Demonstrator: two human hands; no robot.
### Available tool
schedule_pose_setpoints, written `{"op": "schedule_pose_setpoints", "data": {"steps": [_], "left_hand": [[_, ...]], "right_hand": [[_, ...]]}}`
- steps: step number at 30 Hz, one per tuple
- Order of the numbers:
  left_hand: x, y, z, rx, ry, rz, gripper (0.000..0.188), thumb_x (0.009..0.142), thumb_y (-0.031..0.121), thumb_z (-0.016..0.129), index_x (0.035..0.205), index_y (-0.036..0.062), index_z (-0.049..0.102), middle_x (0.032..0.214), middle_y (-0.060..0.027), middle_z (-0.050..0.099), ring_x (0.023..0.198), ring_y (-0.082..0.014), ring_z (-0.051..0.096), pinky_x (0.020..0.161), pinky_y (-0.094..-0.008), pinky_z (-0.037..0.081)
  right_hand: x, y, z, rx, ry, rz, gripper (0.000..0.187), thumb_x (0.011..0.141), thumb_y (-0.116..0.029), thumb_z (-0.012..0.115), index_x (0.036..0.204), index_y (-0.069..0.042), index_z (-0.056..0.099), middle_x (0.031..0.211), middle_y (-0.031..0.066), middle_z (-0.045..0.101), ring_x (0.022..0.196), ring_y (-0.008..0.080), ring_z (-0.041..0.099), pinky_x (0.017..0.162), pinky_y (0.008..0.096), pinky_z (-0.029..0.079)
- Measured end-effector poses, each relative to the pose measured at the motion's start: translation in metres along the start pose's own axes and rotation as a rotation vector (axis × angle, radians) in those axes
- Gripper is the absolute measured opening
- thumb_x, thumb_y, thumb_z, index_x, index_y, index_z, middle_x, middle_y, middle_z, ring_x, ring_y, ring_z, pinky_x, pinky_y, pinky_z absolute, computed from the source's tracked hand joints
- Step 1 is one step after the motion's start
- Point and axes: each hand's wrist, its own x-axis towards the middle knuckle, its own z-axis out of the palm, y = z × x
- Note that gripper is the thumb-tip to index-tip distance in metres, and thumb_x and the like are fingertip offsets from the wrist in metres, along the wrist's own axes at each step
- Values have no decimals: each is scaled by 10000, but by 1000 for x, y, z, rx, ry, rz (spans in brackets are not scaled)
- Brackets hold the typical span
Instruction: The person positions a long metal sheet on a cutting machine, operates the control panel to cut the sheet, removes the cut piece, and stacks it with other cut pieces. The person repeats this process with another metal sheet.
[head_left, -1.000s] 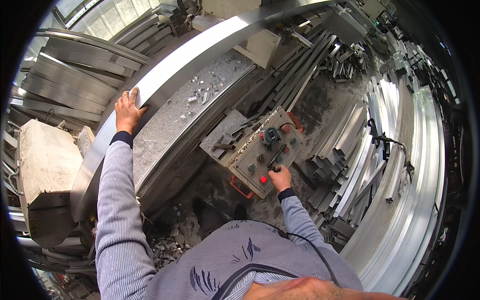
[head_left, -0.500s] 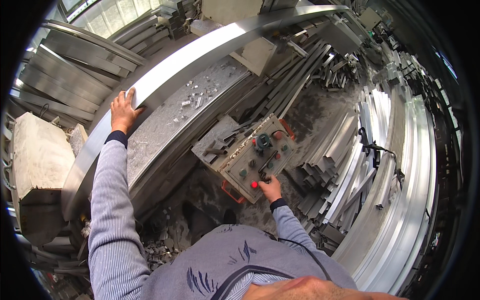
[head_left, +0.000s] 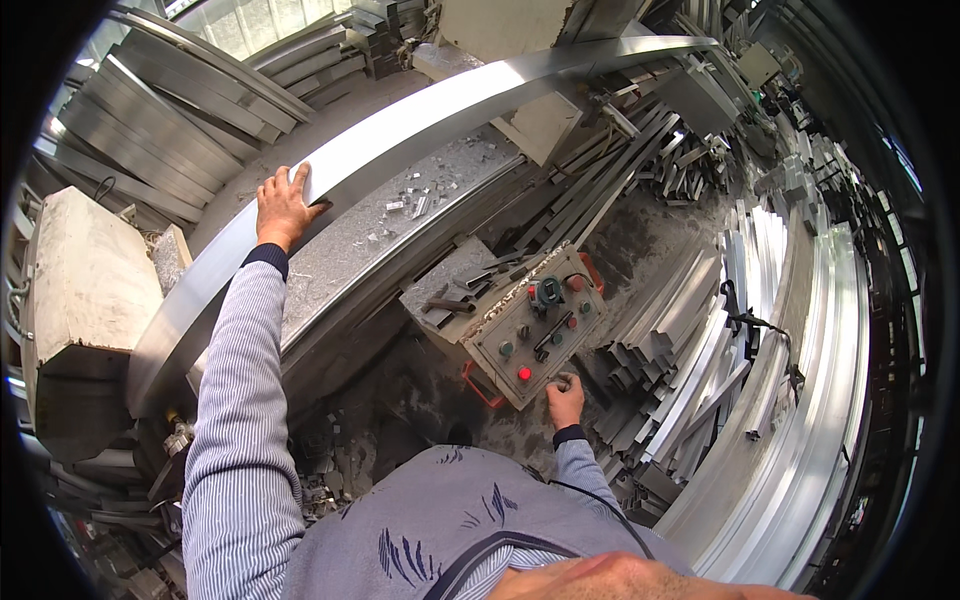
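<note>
My left hand [head_left: 286, 208] lies over a long, shiny aluminium profile [head_left: 400, 108], its fingers on top and the thumb down the near side. The profile runs from beside a cream machine housing at left to the far right. My right hand [head_left: 566, 402] hovers just off the near corner of a control box [head_left: 485, 345], fingers curled and nothing visible in them. On the box's panel are a lit red button [head_left: 524, 374], a red mushroom button [head_left: 575, 283], green buttons and a dark switch.
Small metal offcuts [head_left: 420, 203] litter the grey machine bed below the profile. The cream housing [head_left: 85, 270] stands at left. Stacked profiles [head_left: 690, 340] lie to the right, with long bars [head_left: 800, 420] beyond them. Wide metal lengths [head_left: 150, 110] lean at the far left.
My right hand has drawn back from the panel's near edge, off the control box. My left hand stays on the profile. The whole view has shifted slightly.
</note>
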Motion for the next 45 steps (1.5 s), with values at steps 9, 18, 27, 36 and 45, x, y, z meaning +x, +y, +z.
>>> {"op": "schedule_pose_setpoints", "data": {"steps": [9, 18, 27, 36, 45], "left_hand": [[-14, -24, -12, -182, -86, 11, 885, 914, 705, 698, 1619, 228, 455, 1592, -169, 423, 1482, -379, 400, 1291, -524, 271], [-83, -100, -14, -330, -50, 54, 846, 883, 624, 776, 1576, 211, 521, 1675, -222, 290, 1569, -435, 235, 1300, -552, 184], [-163, -205, -30, -9, -194, -160, 941, 923, 333, 748, 1714, 360, 241, 1688, -203, 274, 1581, -399, 208, 1261, -651, 102], [-161, -191, -35, 87, -255, -216, 777, 1062, 263, 543, 1730, 352, 156, 1670, -244, 273, 1575, -454, 234, 1260, -720, 136], [-198, -144, -32, 267, -2, -254, 920, 1006, 345, 618, 1699, 314, 14, 1493, -258, 367, 1453, -500, 294, 1174, -803, 185]], "right_hand": [[-42, -104, 22, 143, -94, -335, 325, 933, -11, 655, 1255, 15, 627, 1037, 69, 684, 926, 175, 659, 873, 325, 540], [-123, -187, 96, 8, -495, -497, 300, 961, -23, 645, 1256, 36, 647, 1105, 101, 716, 975, 179, 664, 904, 327, 536], [-58, -209, 161, 122, -661, -413, 342, 980, -56, 677, 1314, 5, 637, 1045, 37, 658, 904, 121, 612, 798, 284, 518], [109, -299, 371, 763, -1029, 244, 252, 1051, -137, 600, 1267, -48, 695, 1028, 74, 722, 889, 175, 689, 802, 329, 558], [192, -365, 531, 865, -1228, -39, 404, 1074, -285, 500, 1317, -9, 669, 1260, 188, 705, 1156, 306, 684, 972, 395, 547]]}}
